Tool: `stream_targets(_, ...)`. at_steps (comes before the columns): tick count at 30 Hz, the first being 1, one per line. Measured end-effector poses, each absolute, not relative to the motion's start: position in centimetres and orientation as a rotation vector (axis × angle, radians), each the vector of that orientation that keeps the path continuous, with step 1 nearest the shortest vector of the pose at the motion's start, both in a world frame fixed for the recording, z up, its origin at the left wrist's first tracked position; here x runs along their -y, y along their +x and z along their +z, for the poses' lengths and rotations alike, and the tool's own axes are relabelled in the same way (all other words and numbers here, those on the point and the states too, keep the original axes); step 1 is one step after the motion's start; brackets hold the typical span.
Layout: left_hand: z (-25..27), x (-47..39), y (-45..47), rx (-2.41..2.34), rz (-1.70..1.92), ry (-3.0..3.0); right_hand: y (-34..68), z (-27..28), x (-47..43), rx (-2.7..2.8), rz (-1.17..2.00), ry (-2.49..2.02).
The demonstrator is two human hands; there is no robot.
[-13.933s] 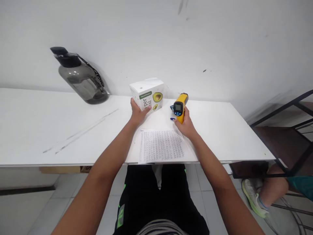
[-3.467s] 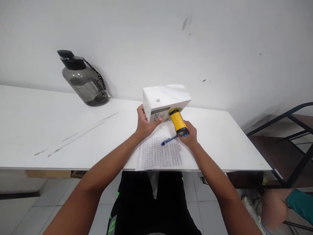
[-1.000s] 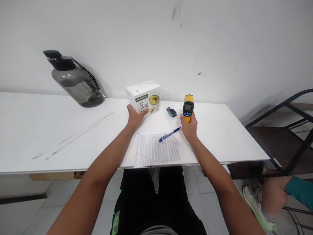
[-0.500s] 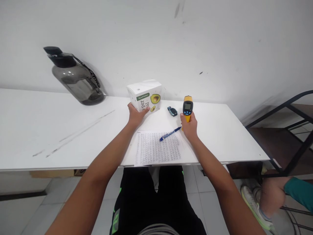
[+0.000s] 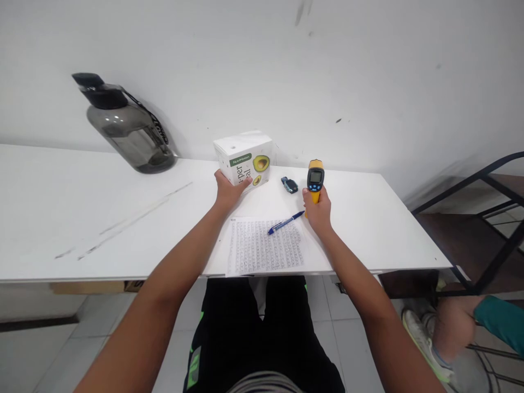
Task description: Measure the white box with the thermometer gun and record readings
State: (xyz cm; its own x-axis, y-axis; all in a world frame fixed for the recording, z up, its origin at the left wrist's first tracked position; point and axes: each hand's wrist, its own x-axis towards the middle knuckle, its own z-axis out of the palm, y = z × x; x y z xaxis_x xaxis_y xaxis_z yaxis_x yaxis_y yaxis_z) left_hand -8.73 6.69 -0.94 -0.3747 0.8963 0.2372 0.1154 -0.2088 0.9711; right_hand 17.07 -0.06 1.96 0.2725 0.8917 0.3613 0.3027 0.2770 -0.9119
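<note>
My left hand (image 5: 230,189) grips the lower left part of a white box (image 5: 242,144) with avocado pictures and a green label; its thumb lies across the front. In my right hand (image 5: 318,210) is a yellow and black infrared thermometer (image 5: 315,177), held upright by its handle with the small screen facing me. A small dark key fob-like object (image 5: 290,185) lies between the box and the thermometer. Nearer to me, a blue pen (image 5: 285,222) rests on a printed sheet (image 5: 264,251) covered in rows of small marks, its tip close to my right hand.
A large grey water bottle (image 5: 131,134) with a black lid stands at the left against the wall. The white table (image 5: 114,218) has dark scratches. At the right is a black metal frame (image 5: 487,174), with another person's leg (image 5: 454,325) below it.
Both hands keep their hold on the box and the thermometer. The whole view has shifted very slightly; nothing on the table has visibly moved.
</note>
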Motion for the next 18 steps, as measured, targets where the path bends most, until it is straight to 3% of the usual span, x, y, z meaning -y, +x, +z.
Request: stream_targets(18,-0.51,-6.43,-8.52,-1.439,1.635,1.205,17.10,1.93,0.02,1.297,0.606,-1.269)
